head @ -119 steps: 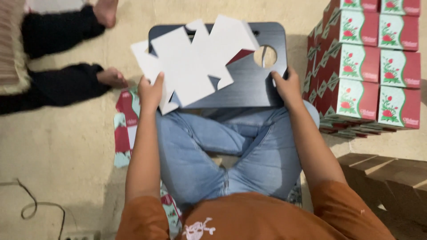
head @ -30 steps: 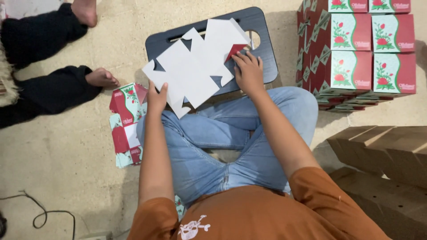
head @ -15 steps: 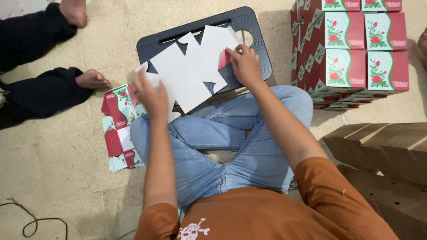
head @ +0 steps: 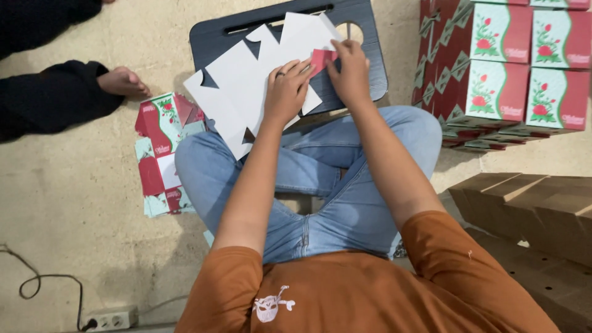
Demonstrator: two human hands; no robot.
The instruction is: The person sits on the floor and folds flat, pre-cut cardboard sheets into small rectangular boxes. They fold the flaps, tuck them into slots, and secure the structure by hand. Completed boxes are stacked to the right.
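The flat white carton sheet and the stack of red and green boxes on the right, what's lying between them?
In the head view, the right hand and a dark lap tray edge lie between the white carton sheet and the stacked boxes; then bare floor.

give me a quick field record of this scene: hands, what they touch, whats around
left hand: flat, palm down on the white die-cut carton blank
right hand: fingers pressing a red flap of the blank
work surface: dark lap tray with a round hole, set over crossed legs in jeans
left of legs: flat printed cartons on the floor
right: stacked red and green boxes; brown cardboard boxes
floor: power strip
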